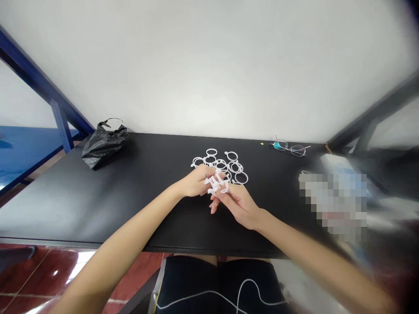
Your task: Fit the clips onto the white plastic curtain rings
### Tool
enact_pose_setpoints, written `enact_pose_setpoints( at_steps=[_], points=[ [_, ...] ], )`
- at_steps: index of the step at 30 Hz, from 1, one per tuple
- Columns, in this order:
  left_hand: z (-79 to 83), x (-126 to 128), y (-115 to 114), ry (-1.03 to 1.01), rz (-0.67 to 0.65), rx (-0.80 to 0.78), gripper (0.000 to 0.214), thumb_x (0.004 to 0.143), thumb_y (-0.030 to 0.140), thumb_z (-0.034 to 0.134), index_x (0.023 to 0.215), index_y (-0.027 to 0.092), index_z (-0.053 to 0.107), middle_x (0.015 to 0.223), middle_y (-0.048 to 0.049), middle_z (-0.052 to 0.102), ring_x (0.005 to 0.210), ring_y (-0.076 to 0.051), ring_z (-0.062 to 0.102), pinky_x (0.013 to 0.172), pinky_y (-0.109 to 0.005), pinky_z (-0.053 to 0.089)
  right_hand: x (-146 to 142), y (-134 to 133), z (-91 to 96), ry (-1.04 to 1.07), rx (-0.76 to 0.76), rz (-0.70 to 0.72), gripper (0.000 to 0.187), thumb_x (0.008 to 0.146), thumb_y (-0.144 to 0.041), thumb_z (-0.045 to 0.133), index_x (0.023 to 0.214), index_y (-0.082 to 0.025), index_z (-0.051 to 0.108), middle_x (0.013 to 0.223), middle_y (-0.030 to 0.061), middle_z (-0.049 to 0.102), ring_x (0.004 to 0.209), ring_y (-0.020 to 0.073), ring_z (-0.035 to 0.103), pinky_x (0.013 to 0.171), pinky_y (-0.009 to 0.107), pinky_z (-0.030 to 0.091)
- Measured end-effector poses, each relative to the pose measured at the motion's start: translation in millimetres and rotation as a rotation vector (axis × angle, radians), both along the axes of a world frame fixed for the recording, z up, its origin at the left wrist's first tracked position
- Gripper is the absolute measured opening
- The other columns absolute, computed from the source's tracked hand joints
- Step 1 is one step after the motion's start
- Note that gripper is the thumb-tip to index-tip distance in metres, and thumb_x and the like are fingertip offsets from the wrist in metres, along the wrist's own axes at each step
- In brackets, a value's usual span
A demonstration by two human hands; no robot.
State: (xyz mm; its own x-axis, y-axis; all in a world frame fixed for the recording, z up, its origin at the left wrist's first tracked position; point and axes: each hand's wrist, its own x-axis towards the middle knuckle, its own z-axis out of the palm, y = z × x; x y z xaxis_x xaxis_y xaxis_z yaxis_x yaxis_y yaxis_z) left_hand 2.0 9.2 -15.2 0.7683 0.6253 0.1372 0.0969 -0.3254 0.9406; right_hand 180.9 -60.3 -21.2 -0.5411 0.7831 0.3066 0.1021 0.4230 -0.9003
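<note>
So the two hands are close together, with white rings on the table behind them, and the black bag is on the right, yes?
Not quite: the black bag is on the left, as the head view shows. The left hand and right hand are indeed close together, with white rings on the table behind them.

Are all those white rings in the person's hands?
No, several white rings lie on the black tabletop, just beyond the left hand and right hand.
</note>
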Motion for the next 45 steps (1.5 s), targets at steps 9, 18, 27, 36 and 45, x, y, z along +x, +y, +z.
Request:
enact_pose_setpoints(
  at_steps=[9,18,27,36,45],
  points=[
    [-3.1,3,-1,-0.039,0.044,-0.060,0.015,0.084,0.022,0.048,0.079,0.013,0.058,0.061,0.0006,0.061,0.046,-0.008,0.055,0.046,-0.019,0.044,-3,8,-8.6,0.201,-0.272,0.002,0.035,0.097,-0.047,0.049,0.082,-0.017,0.059,0.064,0.0006,0.065,0.058,0.0131,0.064,0.068,0.031,0.054],
    [28.3,-112,32,0.709,0.449,0.157,0.012,0.072,0.017,0.045,0.064,0.017,0.054,0.046,0.0040,0.056,0.045,-0.011,0.055,0.050,-0.019,0.041,19,41,12.5,0.264,-0.176,-0.490,0.027,0.084,-0.043,0.065,0.095,-0.019,0.065,0.106,0.0072,0.068,0.068,0.0113,0.064,0.061,0.025,0.054],
    [-3.9,-204,86,0.495,0.191,0.594,0.029,0.088,0.038,0.053,0.072,0.014,0.058,0.037,0.0102,0.050,0.032,0.000,0.038,0.042,-0.016,0.026,23,49,1.9,0.189,-0.198,-0.494,0.025,0.083,-0.042,0.064,0.085,-0.016,0.064,0.090,0.0054,0.069,0.060,0.0107,0.062,0.057,0.025,0.051],
    [33.1,-133,31,0.807,0.600,0.803,0.027,0.085,0.041,0.056,0.094,0.017,0.065,0.064,0.0004,0.062,0.053,-0.011,0.051,0.053,-0.025,0.031,7,46,-8.4,-0.425,0.350,-0.307,0.016,0.084,-0.015,0.060,0.099,-0.019,0.065,0.104,0.0080,0.069,0.099,0.0239,0.061,0.086,0.041,0.050],
    [10.2,-62,-34,0.806,0.209,0.565,0.017,0.091,0.030,0.049,0.099,0.019,0.058,0.099,-0.0041,0.057,0.067,-0.014,0.058,0.065,-0.027,0.046,-15,58,-15.9,-0.602,0.353,-0.281,0.028,0.079,-0.012,0.070,0.106,-0.016,0.062,0.090,0.0071,0.067,0.091,0.0235,0.057,0.085,0.039,0.047]
  ],
)
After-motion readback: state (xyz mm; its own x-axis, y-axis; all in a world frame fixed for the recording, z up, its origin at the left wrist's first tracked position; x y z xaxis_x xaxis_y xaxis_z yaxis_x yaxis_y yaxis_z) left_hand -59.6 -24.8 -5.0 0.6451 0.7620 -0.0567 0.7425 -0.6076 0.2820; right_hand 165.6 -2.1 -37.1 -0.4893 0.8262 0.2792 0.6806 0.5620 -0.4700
